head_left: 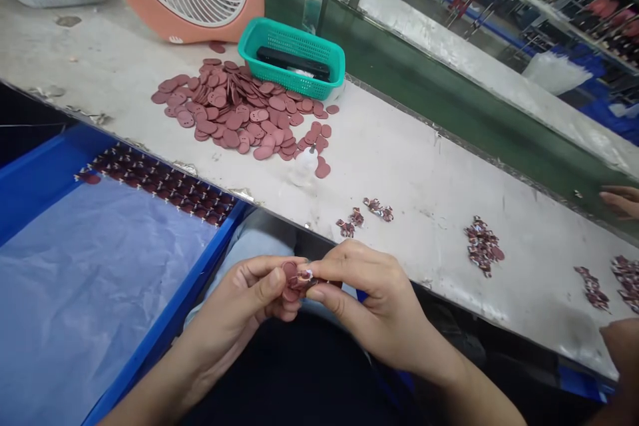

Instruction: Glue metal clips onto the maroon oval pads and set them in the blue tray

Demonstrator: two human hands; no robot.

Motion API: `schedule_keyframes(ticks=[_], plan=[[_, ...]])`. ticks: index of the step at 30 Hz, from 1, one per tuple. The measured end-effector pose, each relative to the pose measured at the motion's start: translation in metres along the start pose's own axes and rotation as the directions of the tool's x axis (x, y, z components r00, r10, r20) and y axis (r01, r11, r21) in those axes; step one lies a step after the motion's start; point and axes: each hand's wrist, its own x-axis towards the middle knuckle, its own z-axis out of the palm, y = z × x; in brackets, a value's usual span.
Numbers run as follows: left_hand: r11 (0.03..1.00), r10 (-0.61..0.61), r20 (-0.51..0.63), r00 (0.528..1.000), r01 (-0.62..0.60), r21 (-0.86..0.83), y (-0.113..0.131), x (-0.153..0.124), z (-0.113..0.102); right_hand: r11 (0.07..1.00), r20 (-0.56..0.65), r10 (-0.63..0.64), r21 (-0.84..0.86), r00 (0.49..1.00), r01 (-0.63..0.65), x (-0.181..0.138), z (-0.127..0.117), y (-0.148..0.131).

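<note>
Close to my lap, just off the table's near edge, my two hands meet. My left hand is closed, thumb and fingers pinching a reddish-brown oval disc. My right hand is closed on a small dark-brown figurine with a white part, held against the disc; fingers partly hide both. On the table beyond lies a heap of similar oval discs, some with small holes. A small white squeeze bottle stands at its near side. Several small figurines lie to the right of the bottle.
A green basket with a black object stands behind the heap, beside an orange fan. At left, a blue tray holds rows of assembled brown pieces. Another person's hand and more figurine piles are at right.
</note>
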Motion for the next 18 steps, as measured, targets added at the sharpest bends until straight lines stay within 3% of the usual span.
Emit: schedule_keyframes(ticks=[18], plan=[[0.998, -0.023, -0.017, 1.000, 0.021, -0.066, 0.0012, -0.0050, 0.0014, 0.990, 0.098, -0.064, -0.123, 0.993, 0.076, 0.0049, -0.0065, -0.0070]])
